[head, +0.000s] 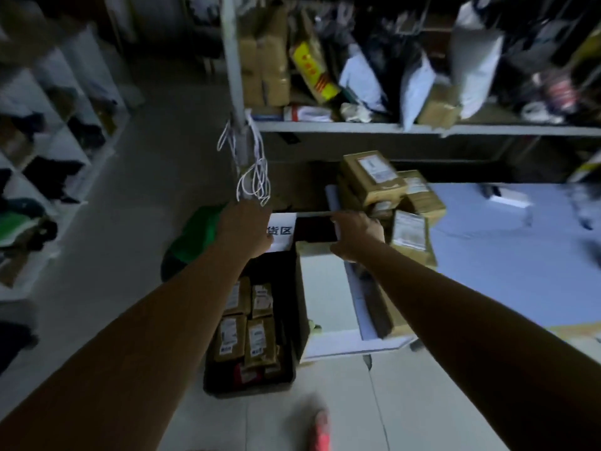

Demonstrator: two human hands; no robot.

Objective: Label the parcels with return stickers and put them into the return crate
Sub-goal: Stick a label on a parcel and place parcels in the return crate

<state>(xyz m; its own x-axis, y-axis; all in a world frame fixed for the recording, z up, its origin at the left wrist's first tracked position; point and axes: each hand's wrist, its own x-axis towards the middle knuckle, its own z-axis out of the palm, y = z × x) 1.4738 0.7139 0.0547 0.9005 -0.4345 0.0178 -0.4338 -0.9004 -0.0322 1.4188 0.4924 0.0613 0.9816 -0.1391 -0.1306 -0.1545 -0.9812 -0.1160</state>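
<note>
The black return crate (250, 387) stands on the floor below me, with several brown labelled parcels (257, 340) lying in it. A white sign (283, 231) hangs on its far rim. My left hand (245, 231) grips that rim beside the sign, fingers curled over it. My right hand (356, 237) grips the right end of the same rim, its thumb by the top edge of a tall cardboard box (322, 288). Just past the right hand, more brown parcels (374, 177) are stacked on the corner of the blue table (487, 255).
A grey shelf (357, 127) packed with boxes and mail bags runs across the back. White cords (253, 180) hang from a post (234, 60) above the left hand. A green bag (195, 236) lies left of the crate, and cubby shelves (48, 141) line the far left. My red shoe (320, 431) is on the floor.
</note>
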